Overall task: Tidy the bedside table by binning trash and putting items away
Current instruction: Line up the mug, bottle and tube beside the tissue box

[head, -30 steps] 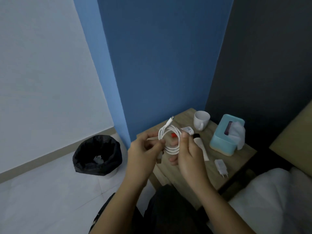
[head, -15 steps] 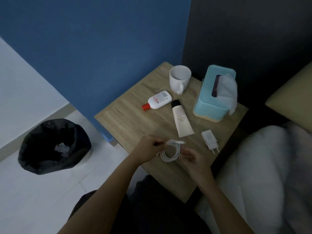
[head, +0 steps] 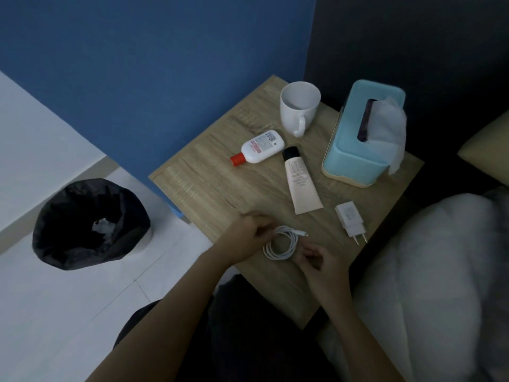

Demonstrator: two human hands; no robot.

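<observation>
A coiled white cable (head: 283,244) lies low over the front of the wooden bedside table (head: 209,188). My left hand (head: 248,238) pinches the coil's left side. My right hand (head: 319,261) sits just right of the coil with fingers curled; whether it touches the cable I cannot tell. On the table lie a white charger plug (head: 349,220), a cream tube (head: 300,183) and a small white bottle with a red cap (head: 259,147). A white mug (head: 298,107) and a blue tissue box (head: 360,136) stand at the back.
A bin with a black liner (head: 88,224), holding a bit of white trash, stands on the white floor left of the table. A white pillow (head: 440,285) and bed lie to the right. Blue and dark walls rise behind.
Both hands lowered the coiled cable from chest height down to the table's front. The view tilted downward. My right hand has drawn slightly off the coil.
</observation>
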